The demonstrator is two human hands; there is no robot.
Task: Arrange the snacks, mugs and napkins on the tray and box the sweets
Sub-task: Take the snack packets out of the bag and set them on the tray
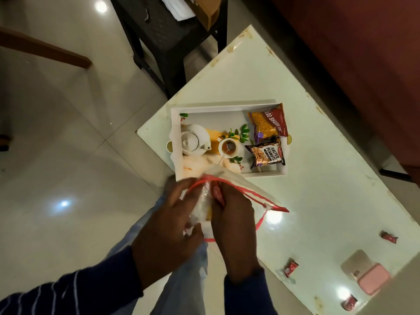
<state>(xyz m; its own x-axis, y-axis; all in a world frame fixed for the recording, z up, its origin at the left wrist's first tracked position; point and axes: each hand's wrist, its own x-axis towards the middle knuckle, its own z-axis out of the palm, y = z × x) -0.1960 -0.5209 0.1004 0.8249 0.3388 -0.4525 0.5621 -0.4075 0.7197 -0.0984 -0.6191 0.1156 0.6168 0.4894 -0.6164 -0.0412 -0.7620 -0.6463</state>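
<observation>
Tray (229, 107): two snack packets (268, 126) placed at its right end; no real mugs or napkins seen on it. Left hand (168, 233) and right hand (234, 221) both grip a clear bag (238, 185) near the table edge. Three sweets (290, 268) lie loose on the table (318, 178) beside a pink box (372, 278), unboxed.

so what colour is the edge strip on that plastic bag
Red, on a clear plastic bag; shows in the head view.

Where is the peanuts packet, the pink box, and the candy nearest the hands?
Salted peanuts packet (266, 153), head view, on the middle of its printed front.
Pink box (372, 278), head view, on the middle of its pink lid.
Red candy (290, 268), head view, on the middle of its wrapper.
</observation>
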